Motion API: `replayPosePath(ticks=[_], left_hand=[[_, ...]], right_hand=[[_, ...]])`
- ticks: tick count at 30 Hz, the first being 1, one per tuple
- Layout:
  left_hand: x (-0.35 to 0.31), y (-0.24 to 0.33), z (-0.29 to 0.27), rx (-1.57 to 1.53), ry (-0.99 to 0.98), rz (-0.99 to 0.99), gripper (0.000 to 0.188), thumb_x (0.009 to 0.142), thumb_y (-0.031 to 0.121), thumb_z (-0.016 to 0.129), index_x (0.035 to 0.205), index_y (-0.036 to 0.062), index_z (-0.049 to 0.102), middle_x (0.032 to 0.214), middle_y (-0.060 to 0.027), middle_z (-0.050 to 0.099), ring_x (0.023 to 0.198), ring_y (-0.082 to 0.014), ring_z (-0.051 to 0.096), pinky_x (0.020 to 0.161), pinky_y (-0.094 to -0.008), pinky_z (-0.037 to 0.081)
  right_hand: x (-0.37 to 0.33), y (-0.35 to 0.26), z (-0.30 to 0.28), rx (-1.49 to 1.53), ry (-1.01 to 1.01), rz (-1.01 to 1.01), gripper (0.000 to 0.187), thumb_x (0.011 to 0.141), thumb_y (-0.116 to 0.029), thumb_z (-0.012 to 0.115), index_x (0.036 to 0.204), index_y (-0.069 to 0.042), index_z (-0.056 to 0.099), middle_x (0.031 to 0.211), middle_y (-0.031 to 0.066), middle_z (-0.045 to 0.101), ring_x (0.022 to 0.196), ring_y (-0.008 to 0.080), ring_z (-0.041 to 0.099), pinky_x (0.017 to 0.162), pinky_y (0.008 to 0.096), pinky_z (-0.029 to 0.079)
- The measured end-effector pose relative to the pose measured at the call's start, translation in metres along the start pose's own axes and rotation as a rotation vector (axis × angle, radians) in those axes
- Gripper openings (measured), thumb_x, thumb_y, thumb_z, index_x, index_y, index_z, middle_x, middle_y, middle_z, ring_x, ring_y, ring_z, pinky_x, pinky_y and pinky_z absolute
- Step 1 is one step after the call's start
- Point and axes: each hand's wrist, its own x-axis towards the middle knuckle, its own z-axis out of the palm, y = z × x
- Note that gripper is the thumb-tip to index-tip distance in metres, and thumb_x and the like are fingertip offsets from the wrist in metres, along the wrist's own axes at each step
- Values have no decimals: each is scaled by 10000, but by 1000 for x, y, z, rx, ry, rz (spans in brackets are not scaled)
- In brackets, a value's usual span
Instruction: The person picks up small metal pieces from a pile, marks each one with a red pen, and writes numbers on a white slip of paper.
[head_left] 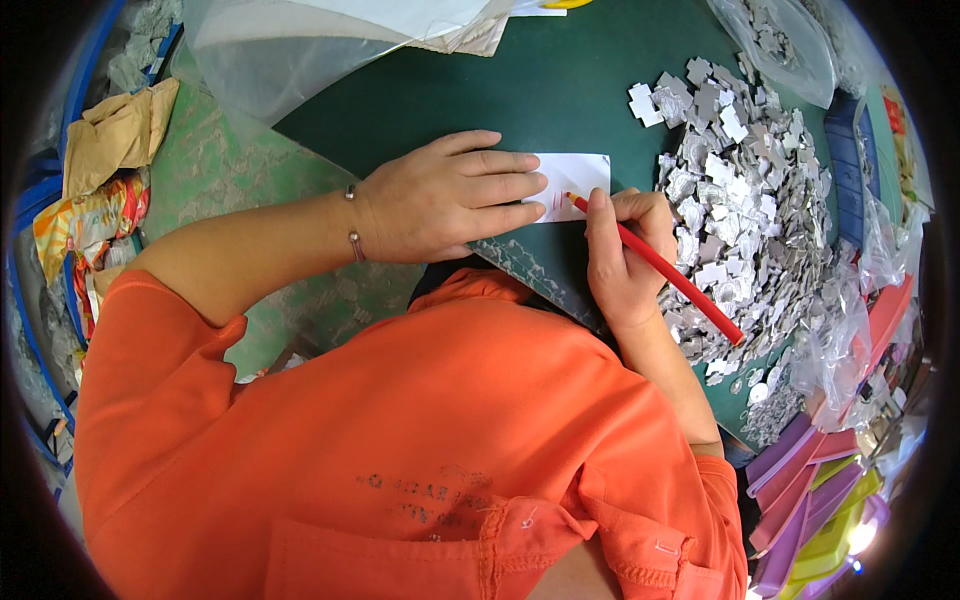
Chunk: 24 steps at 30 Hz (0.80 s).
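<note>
A small white slip of paper (585, 172) lies on the dark green tabletop, with a few red marks on it. My left hand (450, 195) rests flat across the slip's left part, its fingers stretched out. In my right hand (630, 255) is a red pencil (690, 290), pinched between thumb and fingers. The pencil's tip meets the paper, or hovers just over it, beside the red marks. Close to the right hand spreads a big heap of flat, silvery metal pieces (735, 210), many of them notched or cross-shaped.
A clear plastic sheet (290, 50) covers the table's far left. At far right stand a plastic bag of pieces (780, 40) and a blue bin (845, 165). Purple and yellow-green trays (810, 510) are stacked at lower right. Brown paper (120, 135) sits at the left.
</note>
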Motion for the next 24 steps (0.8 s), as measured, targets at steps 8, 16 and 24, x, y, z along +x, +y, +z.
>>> replayPosePath(ticks=[8, 16, 24], left_hand=[[0, 1, -3, 15, -13, 4, 643, 585, 192, 745, 1192, 135, 543, 1300, -47, 480, 1224, -212, 429, 1024, -416, 328], [3, 0, -9, -114, -7, 6, 614, 650, 269, 752, 1187, 77, 527, 1267, -112, 480, 1197, -268, 443, 1002, -411, 340], [36, 17, -3, -66, 342, -502, 480, 651, 207, 766, 1034, 19, 546, 1037, -132, 493, 971, -300, 482, 832, -382, 396]], right_hand=[[0, 1, -2, -38, -35, -68, 221, 798, -7, 647, 716, -31, 443, 578, 82, 508, 445, 167, 493, 428, 264, 390], [0, -10, -3, -6, -4, -26, 104, 825, -22, 631, 801, -15, 530, 637, 94, 533, 513, 186, 521, 491, 265, 419], [55, -23, -27, -313, -329, -319, 257, 640, -27, 677, 846, -54, 528, 829, 137, 580, 801, 344, 560, 677, 411, 452]])
